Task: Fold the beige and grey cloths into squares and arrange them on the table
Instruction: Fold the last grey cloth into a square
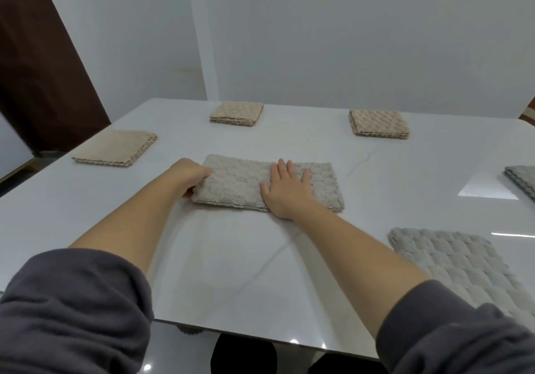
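Note:
A grey textured cloth (237, 184), folded into a long rectangle, lies in the middle of the white table (231, 263). My left hand (191, 175) grips its left edge, fingers curled around the fabric. My right hand (286, 189) presses flat on the cloth's middle with straight, spread fingers. Three beige cloths lie farther away: a larger folded one (115, 148) at the left, a small folded square (237, 113) at the back centre and another square (379, 126) at the back right.
A grey cloth (454, 266) lies spread flat at the near right of the table. Another folded grey cloth (522, 181) sits cut off by the right frame edge. A white wall stands behind the table, and a dark brown door (37, 69) is at the left.

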{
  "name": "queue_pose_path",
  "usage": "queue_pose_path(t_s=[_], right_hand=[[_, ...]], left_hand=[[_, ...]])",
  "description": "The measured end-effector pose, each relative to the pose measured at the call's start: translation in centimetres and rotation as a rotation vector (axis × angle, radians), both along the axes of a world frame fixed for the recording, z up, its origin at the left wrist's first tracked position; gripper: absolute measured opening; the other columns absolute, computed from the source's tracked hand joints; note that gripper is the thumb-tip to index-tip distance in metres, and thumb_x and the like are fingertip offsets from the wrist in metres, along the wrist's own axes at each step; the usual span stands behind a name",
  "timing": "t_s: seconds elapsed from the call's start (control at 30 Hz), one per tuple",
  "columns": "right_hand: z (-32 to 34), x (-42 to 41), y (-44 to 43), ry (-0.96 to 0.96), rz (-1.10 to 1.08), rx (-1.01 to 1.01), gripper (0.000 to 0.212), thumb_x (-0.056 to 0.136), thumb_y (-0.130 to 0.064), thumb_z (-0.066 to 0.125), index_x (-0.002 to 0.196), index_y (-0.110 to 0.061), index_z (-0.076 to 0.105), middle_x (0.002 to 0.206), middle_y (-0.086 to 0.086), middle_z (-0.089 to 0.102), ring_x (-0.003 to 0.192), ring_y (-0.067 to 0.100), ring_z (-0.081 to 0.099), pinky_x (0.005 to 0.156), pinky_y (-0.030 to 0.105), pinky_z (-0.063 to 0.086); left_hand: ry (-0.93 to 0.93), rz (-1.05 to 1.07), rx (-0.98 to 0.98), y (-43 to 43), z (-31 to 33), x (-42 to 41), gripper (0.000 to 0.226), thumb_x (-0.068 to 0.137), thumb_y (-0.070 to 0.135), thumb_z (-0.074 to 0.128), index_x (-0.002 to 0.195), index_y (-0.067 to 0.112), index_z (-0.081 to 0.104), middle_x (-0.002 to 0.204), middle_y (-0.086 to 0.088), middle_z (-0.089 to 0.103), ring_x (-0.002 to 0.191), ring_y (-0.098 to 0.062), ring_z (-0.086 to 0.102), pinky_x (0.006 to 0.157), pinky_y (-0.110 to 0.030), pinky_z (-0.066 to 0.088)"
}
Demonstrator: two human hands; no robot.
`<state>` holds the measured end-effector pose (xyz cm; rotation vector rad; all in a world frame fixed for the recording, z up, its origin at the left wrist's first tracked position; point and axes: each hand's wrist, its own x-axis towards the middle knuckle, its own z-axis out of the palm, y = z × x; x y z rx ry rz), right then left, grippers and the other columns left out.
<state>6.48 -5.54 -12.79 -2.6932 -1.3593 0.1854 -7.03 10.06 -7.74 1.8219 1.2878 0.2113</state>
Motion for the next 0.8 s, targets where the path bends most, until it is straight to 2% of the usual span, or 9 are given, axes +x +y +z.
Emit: queue_pose_path(t_s=[0.13, 0.2, 0.27, 0.37, 0.47, 0.5, 0.6, 0.73, 0.8], right_hand=[[-0.2, 0.0, 0.8, 0.033, 0.015, -0.014, 0.066, 0.102, -0.044, 0.014, 0.155, -0.008, 0.000, 0.163, 0.008, -0.007, 0.150, 0.026, -0.010, 0.117, 0.055, -0.008], [0.6, 0.6, 0.4, 0.130, 0.033, 0.058, 0.061, 0.102, -0.041, 0.018, 0.151, -0.005, 0.018, 0.163, 0.010, 0.003, 0.150, 0.028, -0.003, 0.117, 0.055, -0.003], [2.0, 1.1, -0.4, 0.315, 0.011, 0.313, 0.046, 0.103, -0.035, 0.025, 0.137, -0.006, 0.036, 0.157, 0.012, 0.022, 0.147, 0.030, 0.012, 0.117, 0.049, 0.010], [3.5, 2.2, -1.3, 0.758, -0.188, 0.684, 0.048, 0.104, -0.036, 0.030, 0.144, -0.009, 0.038, 0.154, 0.006, 0.033, 0.140, 0.023, 0.033, 0.115, 0.036, 0.024], [4.0, 3.7, -1.9, 1.514, -0.371, 1.001, 0.044, 0.102, -0.046, 0.035, 0.119, -0.010, 0.053, 0.127, 0.010, 0.057, 0.103, 0.022, 0.061, 0.088, 0.035, 0.048], [4.2, 4.0, -2.2, 1.751, -0.368, 1.081, 0.053, 0.101, -0.050, 0.033, 0.120, -0.004, 0.052, 0.127, 0.016, 0.058, 0.107, 0.028, 0.062, 0.092, 0.040, 0.049], [4.3, 3.9, -3.6, 2.110, -0.341, 1.203, 0.069, 0.101, -0.053, 0.029, 0.125, 0.010, 0.044, 0.128, 0.034, 0.051, 0.123, 0.044, 0.049, 0.105, 0.057, 0.036], [3.8, 3.7, -4.1, 2.177, -0.332, 1.173, 0.074, 0.101, -0.053, 0.027, 0.136, 0.012, 0.037, 0.132, 0.035, 0.049, 0.123, 0.044, 0.050, 0.102, 0.056, 0.037], [3.6, 4.0, -4.3, 2.155, -0.345, 1.167, 0.073, 0.101, -0.052, 0.028, 0.131, 0.014, 0.044, 0.124, 0.034, 0.056, 0.118, 0.043, 0.054, 0.102, 0.054, 0.039]], left_hand=[[-0.036, -0.024, 0.027, -0.1, 2.1, -0.3, 0.020, 0.095, 0.016, 0.058, 0.077, 0.008, 0.051, 0.068, -0.009, 0.052, 0.054, -0.020, 0.049, 0.048, -0.025, 0.045], [-0.087, -0.050, 0.025, -0.3, 3.9, 0.5, 0.014, 0.093, 0.019, 0.059, 0.083, 0.009, 0.054, 0.075, -0.008, 0.058, 0.059, -0.019, 0.057, 0.050, -0.027, 0.048], [-0.144, -0.102, -0.013, -0.8, 5.9, 1.7, 0.012, 0.093, 0.023, 0.059, 0.089, 0.012, 0.057, 0.082, -0.007, 0.063, 0.068, -0.018, 0.062, 0.055, -0.029, 0.053], [-0.233, -0.270, -0.168, -2.8, 8.3, 3.7, 0.020, 0.097, 0.033, 0.051, 0.091, 0.016, 0.059, 0.086, -0.002, 0.066, 0.075, -0.017, 0.064, 0.072, -0.034, 0.058], [-0.338, -0.462, -0.359, -5.2, 8.4, 5.8, 0.045, 0.101, 0.047, 0.034, 0.081, 0.014, 0.057, 0.075, -0.003, 0.064, 0.068, -0.019, 0.063, 0.070, -0.032, 0.056], [-0.396, -0.459, -0.359, -5.6, 7.6, 6.6, 0.049, 0.102, 0.047, 0.030, 0.079, 0.013, 0.058, 0.073, -0.004, 0.066, 0.070, -0.021, 0.065, 0.071, -0.032, 0.054], [-0.488, -0.288, -0.016, -6.5, 3.5, 7.9, 0.039, 0.104, 0.033, 0.034, 0.087, 0.012, 0.062, 0.091, -0.004, 0.070, 0.088, -0.021, 0.061, 0.074, -0.030, 0.044], [-0.316, -0.450, 0.363, -7.8, -1.9, 8.0, 0.042, 0.105, 0.029, 0.033, 0.139, 0.010, 0.047, 0.147, -0.006, 0.043, 0.133, -0.015, 0.038, 0.106, -0.023, 0.025], [-0.256, -0.560, 0.404, -8.3, -3.0, 8.1, 0.050, 0.105, 0.035, 0.031, 0.151, 0.014, 0.030, 0.160, -0.002, 0.022, 0.148, -0.015, 0.014, 0.120, -0.034, 0.010]])
